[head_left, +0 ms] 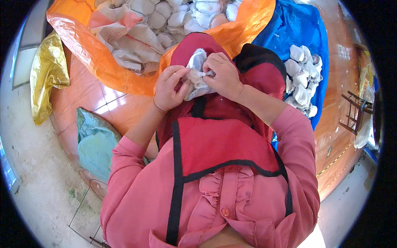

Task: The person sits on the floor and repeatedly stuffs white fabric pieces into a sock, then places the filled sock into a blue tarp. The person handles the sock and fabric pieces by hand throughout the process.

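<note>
Over my lap, a small crumpled white-and-grey cloth piece, sock-like in its look, is held up between both hands. My left hand is closed on its left edge, thumb and fingers pinching the fabric. On the other side my right hand grips it with bent fingers, close to a small twist in the cloth. Part of the piece is hidden behind the fingers. Beneath it lies the red apron with black edging that covers my knees.
An orange plastic sheet ahead holds a heap of white cloth bundles. To the right, more white bundles lie on a blue sheet. A green sack and a yellow sack are on the left; a dark wooden frame stands far right.
</note>
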`<state>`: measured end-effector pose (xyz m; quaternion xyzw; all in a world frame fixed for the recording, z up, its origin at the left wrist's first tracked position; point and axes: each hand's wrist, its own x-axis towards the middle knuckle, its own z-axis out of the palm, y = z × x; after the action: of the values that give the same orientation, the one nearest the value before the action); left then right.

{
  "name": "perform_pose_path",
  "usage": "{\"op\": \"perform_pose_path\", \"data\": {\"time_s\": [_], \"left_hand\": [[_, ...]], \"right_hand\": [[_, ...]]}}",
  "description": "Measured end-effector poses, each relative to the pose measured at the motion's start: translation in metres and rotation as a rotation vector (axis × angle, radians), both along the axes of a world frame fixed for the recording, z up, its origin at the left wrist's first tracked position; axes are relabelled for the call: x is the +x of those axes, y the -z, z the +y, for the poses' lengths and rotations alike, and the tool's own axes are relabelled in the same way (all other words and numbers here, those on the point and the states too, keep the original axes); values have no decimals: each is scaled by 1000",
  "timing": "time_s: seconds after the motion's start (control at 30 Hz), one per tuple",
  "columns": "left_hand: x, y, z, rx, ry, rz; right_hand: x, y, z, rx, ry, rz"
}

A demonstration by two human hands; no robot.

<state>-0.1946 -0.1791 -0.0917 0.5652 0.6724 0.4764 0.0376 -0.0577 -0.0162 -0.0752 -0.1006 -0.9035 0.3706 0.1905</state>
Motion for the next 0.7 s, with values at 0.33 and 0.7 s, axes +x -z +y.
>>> {"op": "perform_pose_path", "data": {"time_s": [0.33,0.7], "left_hand": [[-21,-15,2,-136,169,203],[-39,-22,17,-158,421,454]], "right_hand": [[-2,5,-7,-28,49,82],[0,15,-14,-84,147,37]]}}
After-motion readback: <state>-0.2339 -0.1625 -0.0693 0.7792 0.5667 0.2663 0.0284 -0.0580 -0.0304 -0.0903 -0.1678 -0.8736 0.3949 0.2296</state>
